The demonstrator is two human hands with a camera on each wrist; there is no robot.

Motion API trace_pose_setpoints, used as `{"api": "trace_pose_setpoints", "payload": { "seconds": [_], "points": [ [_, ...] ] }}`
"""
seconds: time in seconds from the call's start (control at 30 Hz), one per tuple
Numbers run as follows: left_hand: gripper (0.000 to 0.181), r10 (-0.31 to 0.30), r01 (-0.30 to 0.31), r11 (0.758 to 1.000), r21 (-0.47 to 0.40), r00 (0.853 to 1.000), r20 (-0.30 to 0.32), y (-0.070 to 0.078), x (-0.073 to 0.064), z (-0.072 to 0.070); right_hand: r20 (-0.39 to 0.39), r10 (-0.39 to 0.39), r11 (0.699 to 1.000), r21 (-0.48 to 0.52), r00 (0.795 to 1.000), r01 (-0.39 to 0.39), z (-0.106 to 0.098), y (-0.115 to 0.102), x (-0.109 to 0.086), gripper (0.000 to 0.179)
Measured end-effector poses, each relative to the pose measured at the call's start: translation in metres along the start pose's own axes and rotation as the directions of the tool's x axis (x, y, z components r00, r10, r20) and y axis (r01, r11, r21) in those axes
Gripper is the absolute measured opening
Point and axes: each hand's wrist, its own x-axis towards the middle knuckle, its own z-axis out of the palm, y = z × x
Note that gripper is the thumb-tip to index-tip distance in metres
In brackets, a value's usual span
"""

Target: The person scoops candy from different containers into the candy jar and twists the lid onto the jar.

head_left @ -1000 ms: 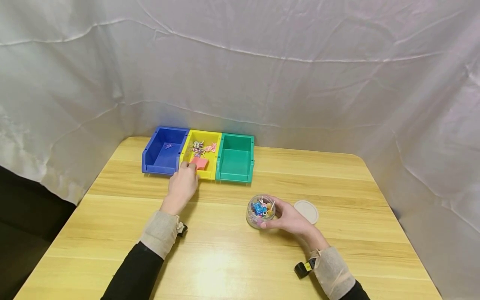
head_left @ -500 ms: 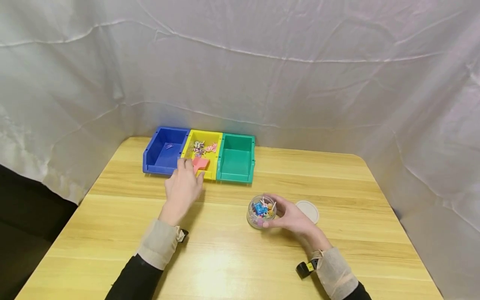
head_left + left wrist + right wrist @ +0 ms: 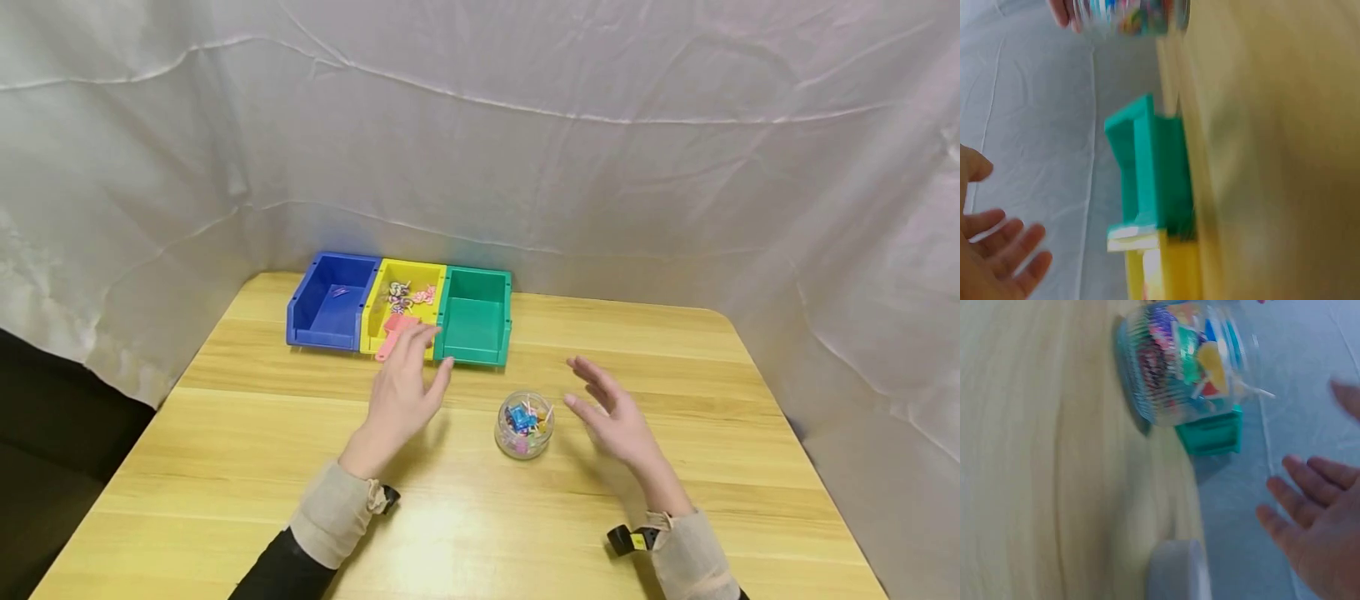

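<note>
A clear jar [image 3: 523, 427] of mixed candies and lollipops stands upright on the table between both hands. To its left, my left hand [image 3: 405, 392] hovers in front of the yellow bin [image 3: 415, 273], fingers spread and holding nothing. My right hand [image 3: 615, 421], also holding nothing, is just right of the jar and apart from it. A pink scoop [image 3: 392, 335] lies in the yellow bin, its handle over the front lip. Behind the scoop are striped candies [image 3: 400, 297] and pink-and-white ones [image 3: 424, 295]. The white lid [image 3: 1179, 572] shows in the right wrist view; my right hand covers it in the head view.
Left of the yellow bin sits a blue bin [image 3: 330, 312] with a small purple piece [image 3: 339, 292] inside. A green bin [image 3: 472, 325] adjoins on the right. Grey cloth [image 3: 525, 167] hangs behind the wooden table [image 3: 675, 358].
My left hand has let go of the scoop, leaving it in the yellow bin, and moved right toward the jar. My right hand has released the jar and drawn off to the right.
</note>
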Motion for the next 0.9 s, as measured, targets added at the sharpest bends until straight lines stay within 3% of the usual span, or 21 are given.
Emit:
{"api": "trace_pose_setpoints", "payload": {
  "seconds": [0.13, 0.23, 0.37, 0.53, 0.63, 0.8, 0.9],
  "points": [
    [0.049, -0.018, 0.031, 0.982, -0.185, 0.997, 0.071, 0.008, -0.006, 0.009, -0.099, 0.006, 0.988, -0.152, 0.995, -0.021, -0.006, -0.001, -0.004, 0.061],
    [0.051, -0.050, 0.085, 0.965, -0.250, 0.988, 0.143, 0.013, -0.011, 0.016, -0.125, 0.035, 0.956, -0.285, 0.992, -0.069, -0.010, -0.001, -0.008, 0.064],
    [0.057, -0.056, 0.130, 0.948, -0.292, 0.967, 0.249, 0.018, -0.016, 0.025, -0.086, 0.108, 0.884, -0.449, 0.990, -0.135, -0.016, 0.001, -0.014, 0.080],
    [0.060, -0.033, 0.150, 0.940, -0.307, 0.935, 0.354, 0.018, -0.020, 0.035, -0.027, 0.221, 0.801, -0.565, 0.975, -0.197, -0.017, 0.008, -0.018, 0.099],
    [0.065, -0.023, 0.169, 0.939, -0.299, 0.899, 0.437, 0.020, -0.022, 0.040, -0.019, 0.265, 0.772, -0.594, 0.964, -0.224, -0.016, 0.012, -0.021, 0.102],
    [0.081, -0.024, 0.195, 0.952, -0.237, 0.819, 0.574, 0.025, -0.023, 0.045, -0.017, 0.287, 0.755, -0.611, 0.958, -0.237, -0.014, 0.015, -0.025, 0.096],
    [0.089, -0.023, 0.191, 0.959, -0.211, 0.790, 0.612, 0.028, -0.022, 0.048, -0.014, 0.296, 0.745, -0.622, 0.955, -0.240, -0.014, 0.016, -0.026, 0.092]
  ]
}}
